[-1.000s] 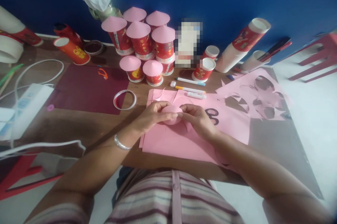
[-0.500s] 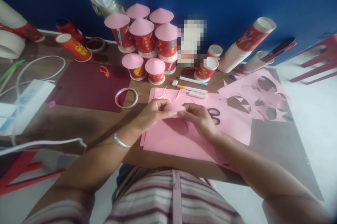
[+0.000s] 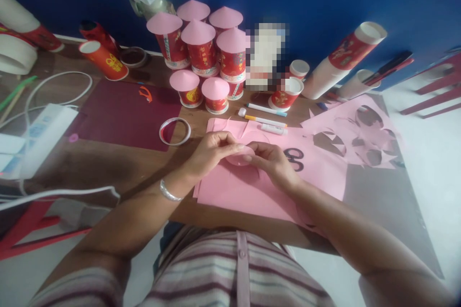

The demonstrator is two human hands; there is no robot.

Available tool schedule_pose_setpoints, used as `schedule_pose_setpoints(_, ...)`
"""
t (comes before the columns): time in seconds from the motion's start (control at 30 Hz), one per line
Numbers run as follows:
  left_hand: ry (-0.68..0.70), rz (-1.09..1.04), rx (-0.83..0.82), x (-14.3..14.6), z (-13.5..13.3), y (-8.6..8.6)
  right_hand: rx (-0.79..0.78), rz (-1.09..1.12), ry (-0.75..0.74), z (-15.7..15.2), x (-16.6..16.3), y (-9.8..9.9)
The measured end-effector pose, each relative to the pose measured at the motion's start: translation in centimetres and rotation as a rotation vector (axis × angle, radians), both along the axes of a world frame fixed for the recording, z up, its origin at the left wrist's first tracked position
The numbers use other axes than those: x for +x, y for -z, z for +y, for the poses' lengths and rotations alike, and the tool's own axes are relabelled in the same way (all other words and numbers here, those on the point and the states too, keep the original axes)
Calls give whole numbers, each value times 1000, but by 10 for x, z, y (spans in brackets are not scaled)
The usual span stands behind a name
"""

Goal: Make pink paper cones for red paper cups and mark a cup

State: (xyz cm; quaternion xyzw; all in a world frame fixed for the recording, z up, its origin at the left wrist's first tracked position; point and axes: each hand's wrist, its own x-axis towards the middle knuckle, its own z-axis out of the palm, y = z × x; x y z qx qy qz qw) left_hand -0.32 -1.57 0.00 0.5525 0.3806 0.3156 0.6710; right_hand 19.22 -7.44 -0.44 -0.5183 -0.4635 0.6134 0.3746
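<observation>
A small round piece of pink paper [image 3: 238,158] is pinched between my two hands, above a stack of pink paper sheets [image 3: 230,191]. My left hand [image 3: 212,149] grips its upper left edge with thumb and fingers. On its right side, my right hand [image 3: 269,159] has the thumb on top and the fingers partly hidden behind. Just right of that hand, the dark handles of a pair of scissors [image 3: 294,159] lie on the sheets. A white glue stick [image 3: 273,129] rests at the sheets' far edge.
Red paper cups with pink cone tops [image 3: 199,52] stand grouped at the back. A tape roll [image 3: 175,131] lies left of the sheets, beyond it a dark red sheet [image 3: 126,119]. Markers [image 3: 266,121] lie behind; cut pink scraps [image 3: 345,124] sit right. A white power strip [image 3: 43,139] is far left.
The pink paper piece has turned its flat face more toward me and lower between my hands. My right thumb sits slightly lower on it. The whole view has shifted a little.
</observation>
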Motion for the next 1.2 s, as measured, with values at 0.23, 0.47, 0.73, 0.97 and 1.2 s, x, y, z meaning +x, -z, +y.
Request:
schedule_pose_setpoints(0.23,13,18,41,4,-3,-3,13,-99,-53,3,-1,1)
schedule_pose_setpoints(0.47,39,81,54,5,-5,-6,4,-125,-65,3,1,2)
schedule_pose_setpoints(0.73,-27,53,-11,6,-3,-6,-54,-44,-84,3,3,2)
schedule_pose_setpoints(0.97,-4,17,-61,2,0,-2,-66,46,-34,3,1,-3)
schedule_pose_setpoints(1.2,118,41,-135,-1,1,1,-114,203,19,4,2,3)
